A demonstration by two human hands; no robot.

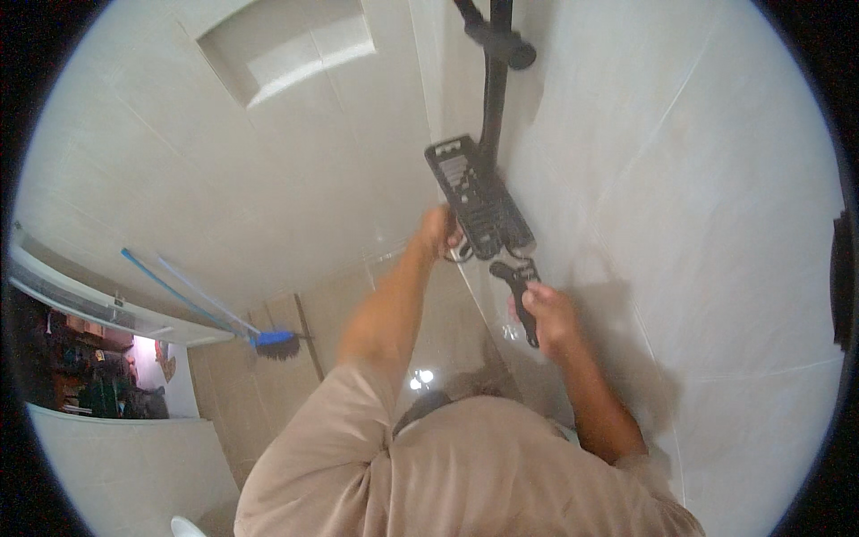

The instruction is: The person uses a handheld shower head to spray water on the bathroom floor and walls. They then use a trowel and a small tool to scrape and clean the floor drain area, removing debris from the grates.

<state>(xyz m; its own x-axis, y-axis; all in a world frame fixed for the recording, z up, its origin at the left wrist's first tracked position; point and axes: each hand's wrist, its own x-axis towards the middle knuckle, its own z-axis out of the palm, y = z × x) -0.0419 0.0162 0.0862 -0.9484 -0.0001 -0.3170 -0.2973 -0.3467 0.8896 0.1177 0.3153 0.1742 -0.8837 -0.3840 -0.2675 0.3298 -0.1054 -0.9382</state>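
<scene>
On the wall ahead hangs a black shower panel [467, 188] with light markings on its flat front; a black pipe [497, 98] rises from it. My left hand [439, 231] is closed at the panel's left edge, its fingers curled beside a small dark loop [460, 254]. What lies inside those fingers is hidden. Just under the panel's lower end, my right hand [552, 319] grips the handle of a black hand sprayer [519, 295], tilted with its head up and to the left. Small shiny parts show between the sprayer and the panel.
A recessed niche [295, 49] is set in the tiled wall at upper left. A blue broom [273, 340] stands on the floor at left, near a sliding-door frame [116, 300]. Through the opening, cluttered items show. A black bracket [512, 48] sits on the pipe above.
</scene>
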